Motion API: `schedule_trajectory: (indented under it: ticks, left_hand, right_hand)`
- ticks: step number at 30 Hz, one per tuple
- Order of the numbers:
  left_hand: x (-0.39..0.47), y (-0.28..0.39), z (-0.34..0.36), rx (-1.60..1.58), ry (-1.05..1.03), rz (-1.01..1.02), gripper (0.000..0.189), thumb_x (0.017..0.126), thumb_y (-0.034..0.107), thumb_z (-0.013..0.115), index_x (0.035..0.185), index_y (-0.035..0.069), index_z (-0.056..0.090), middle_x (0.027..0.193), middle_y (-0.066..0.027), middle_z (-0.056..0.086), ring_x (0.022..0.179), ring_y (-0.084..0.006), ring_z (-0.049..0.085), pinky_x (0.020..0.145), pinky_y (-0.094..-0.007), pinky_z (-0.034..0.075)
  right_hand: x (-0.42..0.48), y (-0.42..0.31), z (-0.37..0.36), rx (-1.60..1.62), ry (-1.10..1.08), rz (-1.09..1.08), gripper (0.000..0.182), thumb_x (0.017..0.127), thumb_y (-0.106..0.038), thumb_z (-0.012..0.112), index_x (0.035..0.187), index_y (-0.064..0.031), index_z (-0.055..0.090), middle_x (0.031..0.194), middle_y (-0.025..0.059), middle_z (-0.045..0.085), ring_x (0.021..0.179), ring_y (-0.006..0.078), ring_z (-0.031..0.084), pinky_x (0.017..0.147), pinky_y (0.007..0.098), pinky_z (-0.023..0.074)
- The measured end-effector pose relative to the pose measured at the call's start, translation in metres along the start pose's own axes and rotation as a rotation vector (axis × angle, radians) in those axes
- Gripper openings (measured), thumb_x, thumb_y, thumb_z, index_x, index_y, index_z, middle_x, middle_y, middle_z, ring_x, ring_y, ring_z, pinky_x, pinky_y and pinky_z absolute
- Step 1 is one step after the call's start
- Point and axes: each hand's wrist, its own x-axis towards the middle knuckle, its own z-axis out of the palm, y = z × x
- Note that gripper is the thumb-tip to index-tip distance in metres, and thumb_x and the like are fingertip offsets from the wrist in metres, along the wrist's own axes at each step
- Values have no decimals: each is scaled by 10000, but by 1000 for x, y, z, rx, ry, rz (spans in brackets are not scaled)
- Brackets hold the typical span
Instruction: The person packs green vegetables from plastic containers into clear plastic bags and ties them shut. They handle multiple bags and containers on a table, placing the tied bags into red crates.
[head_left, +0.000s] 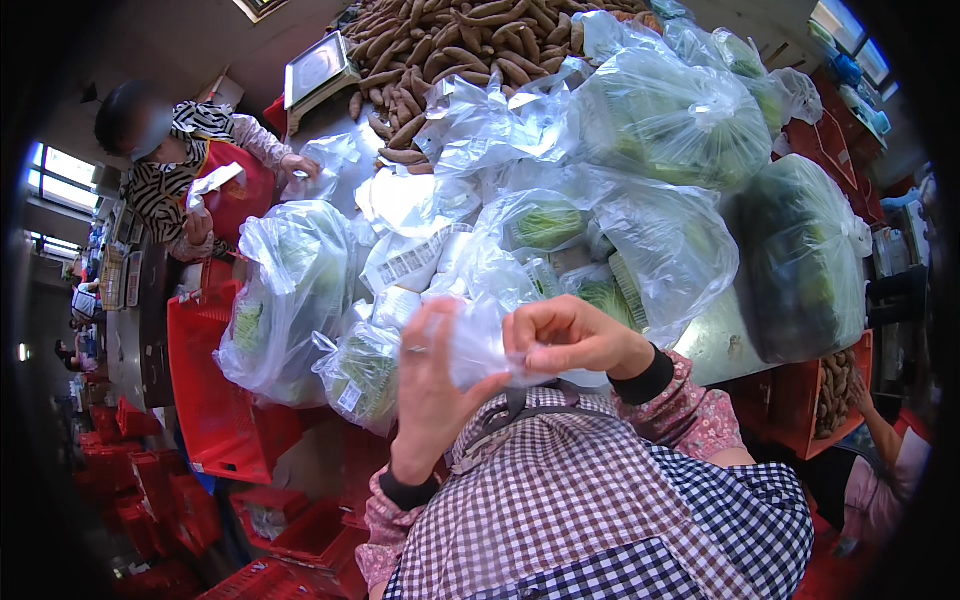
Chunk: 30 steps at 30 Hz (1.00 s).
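Observation:
Between my hands is a thin clear plastic bag (480, 349). My right hand (581, 334) pinches its edge between thumb and bent fingers. My left hand (431, 382), partly blurred, is held up with its fingers straight and its thumb spread toward the right hand. It is against the bag's left side, and I see no grip. Just left of it sits a small bagged leafy vegetable (364, 375) with a printed label. Beyond my hands, a large open plastic bag (660, 240) holds packed greens (600, 296). A printed white wrapper (405, 259) lies among crumpled plastic.
Sweet potatoes (465, 41) are heaped at the back beside a scale (319, 71). Large bags of greens (667, 112) and a dark-filled bag (802, 255) stand right; another bag (292, 292) stands left. A co-worker (202, 165) handles white material beside a red crate (225, 382).

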Motion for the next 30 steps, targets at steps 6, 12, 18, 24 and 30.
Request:
schedule_trajectory:
  ticks: [6, 12, 18, 24, 30]
  left_hand:
    - [-36, -85, -16, -2, 88, -415, 340, 859, 139, 576, 1173, 16, 541, 1126, -158, 557, 1000, -300, 551, 847, -377, 447]
    - [-65, -97, 4, -699, 231, -564, 398, 883, 78, 541, 1251, -39, 442, 1133, -108, 563, 973, -208, 564, 863, -317, 454]
    - [-70, -90, 9, -957, 160, -585, 542, 869, 99, 561, 1365, 46, 349, 1142, -70, 527, 961, -164, 569, 673, -287, 533]
    - [-74, -84, -5, -891, 283, -658, 343, 912, 103, 538, 1228, -10, 468, 1051, -70, 584, 905, -139, 571, 770, -285, 487]
    - [-77, -78, -2, -926, 214, -634, 365, 934, 175, 548, 1246, -2, 478, 1001, -56, 614, 828, -122, 590, 664, -260, 511]
  right_hand:
    - [-8, -1, -47, -598, 517, 147, 314, 881, -228, 622, 1068, 13, 545, 966, 94, 606, 859, 162, 592, 760, 270, 476]
    - [-47, 127, -91, -1272, 556, 673, 851, 776, -312, 686, 1370, 51, 196, 1052, 347, 531, 1005, 454, 541, 863, 466, 456]
    - [-26, 155, -97, -1362, 651, 694, 986, 731, -378, 720, 1407, 48, 143, 1082, 344, 526, 1021, 476, 529, 913, 485, 423]
    - [-27, 112, -137, -727, 547, 666, 732, 816, -370, 689, 1359, 11, 380, 1159, 180, 579, 1039, 246, 564, 886, 351, 453]
    - [-18, 98, -186, -1161, 144, 360, 728, 650, 26, 610, 1348, -9, 405, 1271, 170, 513, 1211, 265, 470, 1029, 330, 359]
